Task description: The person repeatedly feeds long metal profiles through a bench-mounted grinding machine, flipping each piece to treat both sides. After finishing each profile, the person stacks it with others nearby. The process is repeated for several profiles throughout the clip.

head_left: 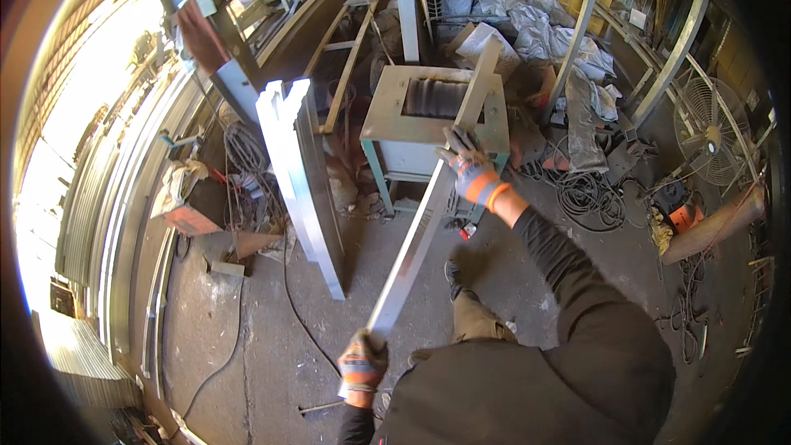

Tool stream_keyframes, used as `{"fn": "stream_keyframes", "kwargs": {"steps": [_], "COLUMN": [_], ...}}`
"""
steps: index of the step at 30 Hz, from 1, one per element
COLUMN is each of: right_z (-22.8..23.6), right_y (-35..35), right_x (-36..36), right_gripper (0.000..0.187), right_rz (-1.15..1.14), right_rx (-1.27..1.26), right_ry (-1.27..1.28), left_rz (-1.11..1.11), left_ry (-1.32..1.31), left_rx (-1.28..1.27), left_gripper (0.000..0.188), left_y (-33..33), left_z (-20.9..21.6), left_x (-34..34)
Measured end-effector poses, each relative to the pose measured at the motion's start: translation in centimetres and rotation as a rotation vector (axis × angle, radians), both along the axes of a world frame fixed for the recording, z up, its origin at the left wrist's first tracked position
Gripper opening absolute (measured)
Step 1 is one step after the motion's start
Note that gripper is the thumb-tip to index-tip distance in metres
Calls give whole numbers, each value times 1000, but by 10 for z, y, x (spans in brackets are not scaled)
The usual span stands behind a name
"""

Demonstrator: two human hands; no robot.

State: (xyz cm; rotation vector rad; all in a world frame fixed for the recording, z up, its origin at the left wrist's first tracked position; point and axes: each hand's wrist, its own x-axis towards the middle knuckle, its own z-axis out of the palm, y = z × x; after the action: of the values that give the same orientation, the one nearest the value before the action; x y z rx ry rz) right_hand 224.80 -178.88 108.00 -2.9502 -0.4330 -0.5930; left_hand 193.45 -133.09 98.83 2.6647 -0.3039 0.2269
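A long, straight metal bar runs slantwise from my lower left up to the far side. My left hand, in a grey and orange work glove, is closed round its near end. Farther up the bar, my right hand in a matching glove grips it from above, fingers laid across it. The bar's far part crosses over a metal stand with a dark rectangular opening in its top. To the left, several shiny metal bars are bunched together, tilted, with one end on the floor.
Long metal lengths lie along the left side. An open box and coiled cable sit near them. At right are a floor fan and black cables on the floor. White sacks are heaped behind the stand.
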Motion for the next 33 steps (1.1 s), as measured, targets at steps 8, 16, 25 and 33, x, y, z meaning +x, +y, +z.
{"fn": "stream_keyframes", "kwargs": {"steps": [8,16,25,33], "right_z": [-181,-220,-228,-221], "right_y": [-98,-229,-209,-78], "right_x": [292,575,526,320], "right_gripper": [77,65,67,69], "right_rz": [-397,-492,-490,-466], "right_rx": [371,79,80,97], "right_ry": [127,23,137,168], "left_rz": [83,96,75,76], "left_ry": [294,302,337,305], "left_rx": [38,19,-29,30], "left_gripper": [52,48,50,52], "left_y": [-229,-404,-380,-244], "left_z": [-44,-90,-105,-107], "left_x": [235,497,456,255]}}
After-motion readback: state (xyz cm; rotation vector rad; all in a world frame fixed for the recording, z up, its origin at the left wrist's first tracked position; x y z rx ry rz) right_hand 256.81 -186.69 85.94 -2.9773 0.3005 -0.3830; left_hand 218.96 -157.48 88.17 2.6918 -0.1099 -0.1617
